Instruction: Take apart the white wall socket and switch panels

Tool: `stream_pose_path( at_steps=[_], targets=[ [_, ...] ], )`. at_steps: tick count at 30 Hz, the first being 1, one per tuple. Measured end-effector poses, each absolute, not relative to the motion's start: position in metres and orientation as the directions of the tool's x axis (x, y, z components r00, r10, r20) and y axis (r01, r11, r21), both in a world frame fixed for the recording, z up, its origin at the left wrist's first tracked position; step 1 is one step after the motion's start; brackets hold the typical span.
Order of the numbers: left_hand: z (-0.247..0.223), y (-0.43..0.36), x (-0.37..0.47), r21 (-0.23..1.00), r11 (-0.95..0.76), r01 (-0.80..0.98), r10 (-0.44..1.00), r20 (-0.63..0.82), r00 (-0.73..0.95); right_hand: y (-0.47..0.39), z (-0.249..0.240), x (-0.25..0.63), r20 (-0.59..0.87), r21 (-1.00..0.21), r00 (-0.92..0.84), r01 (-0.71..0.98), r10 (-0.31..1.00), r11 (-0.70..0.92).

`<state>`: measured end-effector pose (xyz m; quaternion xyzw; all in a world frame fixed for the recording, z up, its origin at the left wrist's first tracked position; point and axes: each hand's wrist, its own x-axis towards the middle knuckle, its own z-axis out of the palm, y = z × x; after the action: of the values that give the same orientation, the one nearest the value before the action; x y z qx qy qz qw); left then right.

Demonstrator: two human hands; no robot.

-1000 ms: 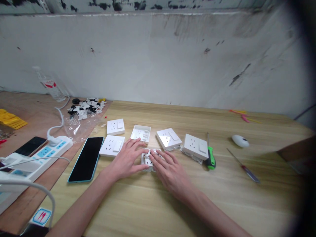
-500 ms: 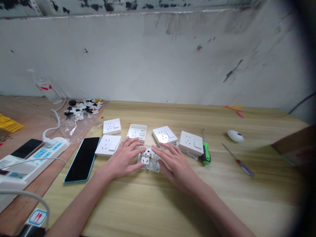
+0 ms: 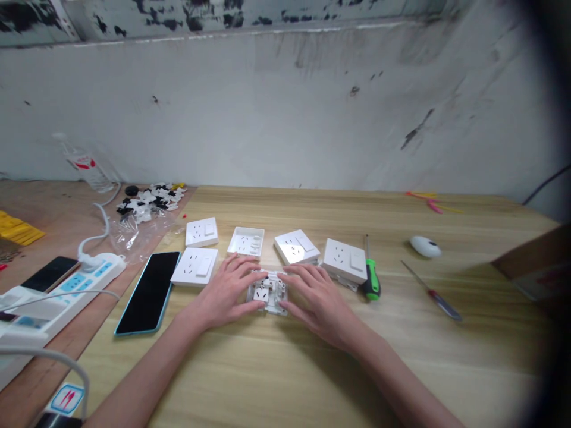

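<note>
An opened wall socket, its white inner frame showing, lies on the wooden table between my hands. My left hand grips its left side, thumb at the near edge and forefinger at the far edge. On the right side, my right hand holds it likewise between thumb and fingers. Just beyond my left fingers sits a white socket cover, its hollow inside facing up. A closed socket with a switch rests behind my right hand, and another such socket is to its right.
Two more white switch sockets are on the left, beside a phone. A green screwdriver, a second screwdriver and a white mouse lie right. A power strip and small parts occupy the left side.
My right fingers and thumb have come down closer onto the right side of the opened socket. The view has tipped up slightly. The other things have stayed in place.
</note>
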<state>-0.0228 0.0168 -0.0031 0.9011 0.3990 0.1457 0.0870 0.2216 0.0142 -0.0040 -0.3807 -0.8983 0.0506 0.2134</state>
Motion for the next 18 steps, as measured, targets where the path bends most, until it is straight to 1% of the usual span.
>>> stream_pose_path(
  at_steps=[3,6,11,15,18],
  targets=[
    [-0.005,0.017,-0.023,0.263,-0.664,0.7,0.747,0.201,0.634,0.017,-0.003,0.228,0.343,-0.24,-0.606,0.683,0.718,0.69],
    [-0.006,0.016,-0.023,0.224,-0.657,0.72,0.753,0.211,0.623,0.022,-0.002,0.238,0.354,-0.226,-0.574,0.714,0.738,0.663],
    [-0.009,0.019,-0.025,0.165,-0.533,0.83,0.826,0.316,0.467,0.031,0.001,0.257,0.355,-0.197,-0.498,0.787,0.791,0.584],
    [-0.007,0.024,-0.038,0.132,-0.499,0.857,0.822,0.384,0.42,0.035,0.004,0.271,0.322,-0.175,-0.473,0.821,0.82,0.543],
    [-0.003,0.028,-0.055,0.095,-0.394,0.914,0.843,0.434,0.318,0.039,0.006,0.289,0.32,-0.132,-0.4,0.879,0.859,0.458]
  ],
)
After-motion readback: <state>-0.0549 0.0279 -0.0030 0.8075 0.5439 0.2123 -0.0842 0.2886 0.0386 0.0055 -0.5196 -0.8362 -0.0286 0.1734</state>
